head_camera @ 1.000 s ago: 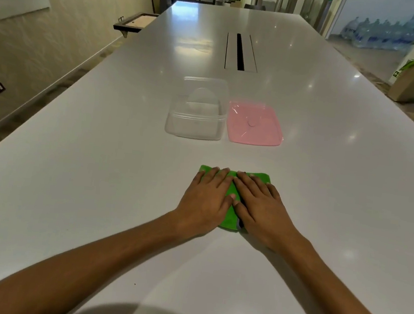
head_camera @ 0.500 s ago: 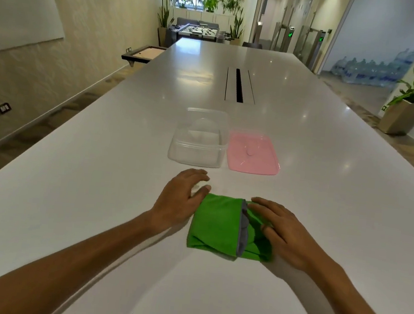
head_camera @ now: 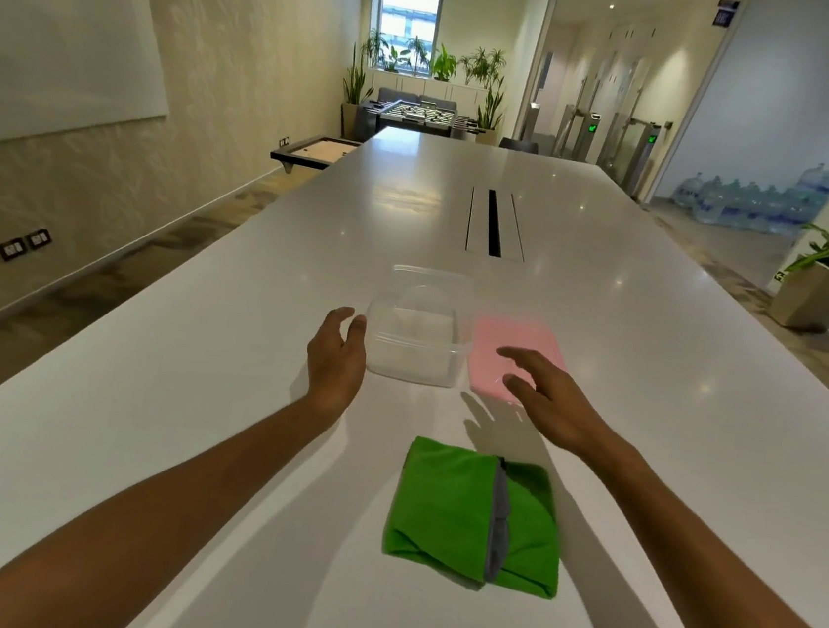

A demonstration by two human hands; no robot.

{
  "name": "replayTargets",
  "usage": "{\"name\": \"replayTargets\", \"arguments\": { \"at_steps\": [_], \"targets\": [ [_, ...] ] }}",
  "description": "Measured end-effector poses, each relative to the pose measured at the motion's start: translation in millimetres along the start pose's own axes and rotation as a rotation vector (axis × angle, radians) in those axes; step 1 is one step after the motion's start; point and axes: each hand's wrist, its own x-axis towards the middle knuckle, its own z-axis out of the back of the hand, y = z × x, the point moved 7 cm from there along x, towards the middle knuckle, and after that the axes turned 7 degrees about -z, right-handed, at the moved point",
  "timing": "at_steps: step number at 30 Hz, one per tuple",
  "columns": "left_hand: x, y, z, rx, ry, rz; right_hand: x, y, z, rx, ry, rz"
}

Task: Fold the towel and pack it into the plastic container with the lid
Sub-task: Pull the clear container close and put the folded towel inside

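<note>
- Half a second ago both hands lay at the towel: the left at its left edge, the right resting on its right side. Now we see that both have left it and gone forward toward the container and lid.
- The green towel [head_camera: 474, 517] lies folded on the white table [head_camera: 651, 392], nearest the person, with nothing touching it. A grey hem runs down its top layer, right of centre, as it did before. Its folded shape looks unchanged.
- Our left hand [head_camera: 337, 359] is now just beside the left wall of the clear plastic container [head_camera: 417, 337], fingers loosely spread and curved, thumb toward the container. We cannot tell whether the fingertips touch the wall; nothing is gripped.
- Our right hand [head_camera: 545, 398] hovers palm down over the near part of the pink lid [head_camera: 517, 343], fingers spread and holding nothing. Its shadow falls on the table between lid and towel, so it appears raised off the surface.
- The container stands upright and open, with nothing in it, beyond the towel; the lid lies flat just to its right. Both sit in the same arrangement as in the earlier frames.
- The view has tipped upward since a second ago: far more of the room shows, and the towel sits lower in the frame.
</note>
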Motion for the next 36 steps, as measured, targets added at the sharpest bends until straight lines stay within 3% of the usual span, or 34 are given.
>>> {"name": "replayTargets", "arguments": {
  "at_steps": [19,36],
  "targets": [
    [35.8,20.6,-25.8,-0.111,-0.079,0.186,145.7,-0.1,-18.0,0.173,-0.026,-0.231],
    [12.3,31.5,-53.5,-0.221,-0.132,0.224,201.0,-13.9,-51.4,0.652,0.019,-0.420]
  ]
}}
